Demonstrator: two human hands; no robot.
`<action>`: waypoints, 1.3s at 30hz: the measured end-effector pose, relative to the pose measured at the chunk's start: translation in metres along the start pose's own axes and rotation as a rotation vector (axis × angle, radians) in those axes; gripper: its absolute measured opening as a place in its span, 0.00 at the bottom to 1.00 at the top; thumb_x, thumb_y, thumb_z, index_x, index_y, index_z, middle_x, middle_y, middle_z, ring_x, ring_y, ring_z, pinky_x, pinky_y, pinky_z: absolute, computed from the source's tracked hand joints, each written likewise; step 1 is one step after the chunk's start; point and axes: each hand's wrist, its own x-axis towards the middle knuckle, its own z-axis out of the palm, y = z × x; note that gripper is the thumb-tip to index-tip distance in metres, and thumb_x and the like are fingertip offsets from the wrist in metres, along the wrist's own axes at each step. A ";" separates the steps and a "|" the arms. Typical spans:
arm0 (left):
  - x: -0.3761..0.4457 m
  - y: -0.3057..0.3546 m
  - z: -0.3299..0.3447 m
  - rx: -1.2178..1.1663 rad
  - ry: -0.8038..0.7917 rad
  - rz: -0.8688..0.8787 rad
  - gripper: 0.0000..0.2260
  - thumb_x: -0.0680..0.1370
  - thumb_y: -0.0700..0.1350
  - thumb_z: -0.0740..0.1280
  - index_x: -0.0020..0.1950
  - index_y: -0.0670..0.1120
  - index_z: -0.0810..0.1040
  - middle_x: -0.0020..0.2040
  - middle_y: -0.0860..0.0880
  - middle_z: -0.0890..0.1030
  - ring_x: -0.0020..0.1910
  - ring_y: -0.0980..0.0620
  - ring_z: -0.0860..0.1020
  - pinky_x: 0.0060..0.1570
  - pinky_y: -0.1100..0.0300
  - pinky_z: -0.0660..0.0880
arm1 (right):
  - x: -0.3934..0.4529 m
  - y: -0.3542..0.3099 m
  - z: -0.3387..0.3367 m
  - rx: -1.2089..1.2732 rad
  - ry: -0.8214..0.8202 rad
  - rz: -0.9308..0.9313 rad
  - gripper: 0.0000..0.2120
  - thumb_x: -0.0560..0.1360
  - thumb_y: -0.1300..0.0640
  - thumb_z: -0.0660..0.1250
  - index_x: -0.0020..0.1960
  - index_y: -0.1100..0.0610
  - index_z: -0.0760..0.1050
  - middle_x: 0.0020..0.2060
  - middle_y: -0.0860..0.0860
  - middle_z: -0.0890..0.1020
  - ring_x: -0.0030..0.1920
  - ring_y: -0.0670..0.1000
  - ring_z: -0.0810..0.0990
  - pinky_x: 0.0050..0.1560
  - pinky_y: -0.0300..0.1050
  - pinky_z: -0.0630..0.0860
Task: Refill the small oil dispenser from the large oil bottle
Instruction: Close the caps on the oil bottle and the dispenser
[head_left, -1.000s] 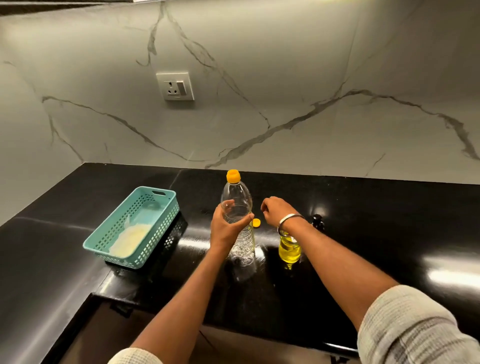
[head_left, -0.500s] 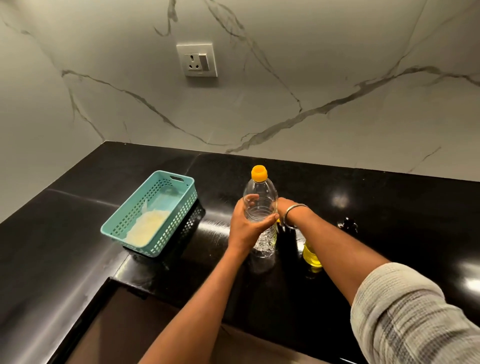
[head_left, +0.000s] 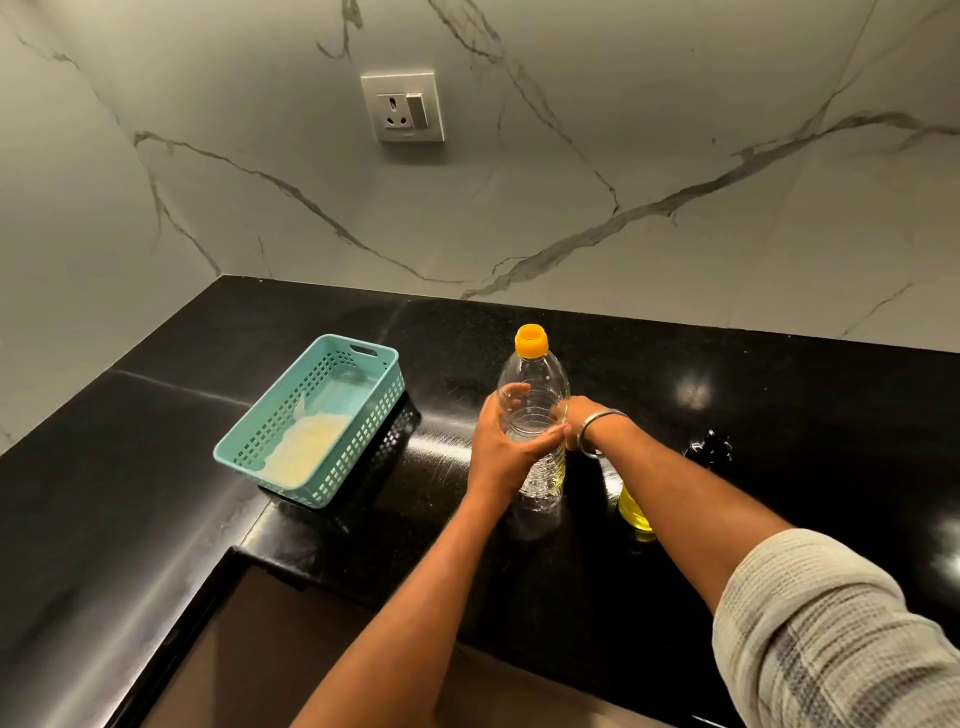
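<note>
Our left hand (head_left: 501, 447) is wrapped around the middle of the tall clear plastic oil bottle with the orange top (head_left: 535, 415). The bottle stands up straight on the shiny black stone surface (head_left: 779, 395), near the middle of it. It looks almost empty, with just a little yellow oil at the bottom. The orange top seems to have an open hole, but we cannot be sure.

Our right hand (head_left: 574, 421) goes behind the bottle, at 3 o'clock from it. The bottle hides the fingers, so we cannot tell if that hand holds something or not.

The small dispenser with yellow oil inside (head_left: 635, 508) stands at about 4 o'clock from the big bottle, right under our right arm. A small black thing (head_left: 710, 447) sits further out at 3 o'clock. It may be the dispenser's top, but it is too dark to tell.

What could go wrong? Our right arm is so close over the small dispenser that it could bump it and knock it down. Then oil would run over the surface. The big bottle is thin and light, so a hard squeeze could crush it or make it slip. If its top is open and we tip it too fast, oil could miss the small mouth.

The blue-green plastic basket with holes (head_left: 311, 421) sits at 9 o'clock, well apart.
</note>
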 end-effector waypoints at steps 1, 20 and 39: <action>0.000 0.001 0.000 -0.006 -0.002 -0.002 0.29 0.65 0.46 0.81 0.62 0.51 0.72 0.58 0.52 0.79 0.56 0.57 0.78 0.53 0.67 0.76 | -0.001 0.001 -0.002 -0.010 0.022 -0.017 0.11 0.73 0.59 0.66 0.55 0.58 0.77 0.52 0.56 0.80 0.51 0.57 0.79 0.56 0.51 0.76; -0.002 0.006 0.002 -0.096 -0.005 -0.087 0.30 0.65 0.40 0.80 0.63 0.46 0.73 0.54 0.55 0.78 0.53 0.60 0.77 0.54 0.59 0.77 | -0.102 -0.026 -0.075 1.406 0.586 -0.437 0.09 0.74 0.61 0.69 0.53 0.58 0.74 0.49 0.59 0.81 0.49 0.55 0.82 0.52 0.48 0.80; 0.002 0.001 -0.001 -0.079 -0.030 -0.073 0.29 0.62 0.49 0.82 0.59 0.56 0.74 0.59 0.52 0.76 0.59 0.54 0.75 0.60 0.49 0.77 | -0.124 -0.046 -0.081 0.756 0.632 -0.622 0.14 0.74 0.61 0.70 0.58 0.63 0.76 0.56 0.58 0.81 0.57 0.53 0.80 0.60 0.47 0.77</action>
